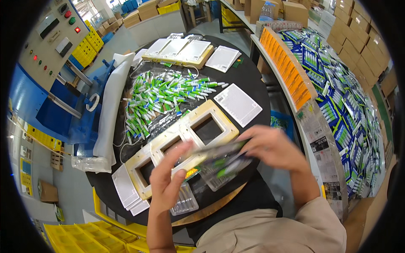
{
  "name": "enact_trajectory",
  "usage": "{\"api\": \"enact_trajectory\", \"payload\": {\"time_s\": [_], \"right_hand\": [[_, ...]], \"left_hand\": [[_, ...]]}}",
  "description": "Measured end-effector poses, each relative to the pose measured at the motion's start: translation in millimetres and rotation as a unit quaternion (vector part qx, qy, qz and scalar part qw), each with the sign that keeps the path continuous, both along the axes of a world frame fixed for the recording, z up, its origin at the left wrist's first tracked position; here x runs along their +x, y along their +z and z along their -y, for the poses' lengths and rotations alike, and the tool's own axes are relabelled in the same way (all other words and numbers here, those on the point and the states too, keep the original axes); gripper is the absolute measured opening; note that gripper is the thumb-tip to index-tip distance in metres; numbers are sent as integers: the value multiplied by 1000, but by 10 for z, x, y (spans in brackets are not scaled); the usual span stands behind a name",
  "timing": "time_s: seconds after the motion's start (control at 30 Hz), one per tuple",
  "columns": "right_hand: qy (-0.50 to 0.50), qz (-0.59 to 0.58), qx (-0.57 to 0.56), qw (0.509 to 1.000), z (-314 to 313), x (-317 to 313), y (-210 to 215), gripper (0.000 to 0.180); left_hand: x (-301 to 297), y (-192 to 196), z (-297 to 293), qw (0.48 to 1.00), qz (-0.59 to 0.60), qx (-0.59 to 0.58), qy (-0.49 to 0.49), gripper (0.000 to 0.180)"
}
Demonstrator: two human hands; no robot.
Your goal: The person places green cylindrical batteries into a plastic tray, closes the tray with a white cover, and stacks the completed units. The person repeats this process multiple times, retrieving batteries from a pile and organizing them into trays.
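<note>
In front of me, my right hand (274, 147) grips several clear plastic blister packs (225, 162) by their right side. Green and white tube shapes show through the packs, though motion smears them. To the left of the packs, my left hand (168, 175) is held with thumb and fingers apart and nothing plainly between them. A clear blister tray (185, 200) lies beside that hand at the table's near edge. Just beyond both hands is a cream frame (147, 154) with three rectangular openings, partly covered by the left hand.
Small green and white tubes (164, 92) lie heaped on the black round table (255, 76). White cards (238, 105) surround the frame, and a second fixture (177, 52) holds more. A blue press (84, 122) stands left. Finished packs (341, 114) pile up right, behind orange boxes (287, 67).
</note>
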State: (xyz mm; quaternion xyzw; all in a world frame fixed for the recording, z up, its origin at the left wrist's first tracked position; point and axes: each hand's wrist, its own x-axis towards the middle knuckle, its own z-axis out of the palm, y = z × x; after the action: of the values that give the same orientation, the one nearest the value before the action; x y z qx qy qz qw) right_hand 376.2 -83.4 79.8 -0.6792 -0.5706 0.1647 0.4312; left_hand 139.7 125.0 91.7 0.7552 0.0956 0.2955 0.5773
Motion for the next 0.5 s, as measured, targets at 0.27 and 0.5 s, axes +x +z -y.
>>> {"api": "enact_trajectory", "payload": {"time_s": [0.27, 0.5], "right_hand": [[-567, -118, 384, 719, 1220, 995, -4, 57], [0, 255, -53, 966, -144, -555, -947, 14]], "left_hand": [[-1042, -485, 28, 922, -317, 218, -35, 36], [-1140, -819, 135, 815, -456, 343, -106, 15]]}}
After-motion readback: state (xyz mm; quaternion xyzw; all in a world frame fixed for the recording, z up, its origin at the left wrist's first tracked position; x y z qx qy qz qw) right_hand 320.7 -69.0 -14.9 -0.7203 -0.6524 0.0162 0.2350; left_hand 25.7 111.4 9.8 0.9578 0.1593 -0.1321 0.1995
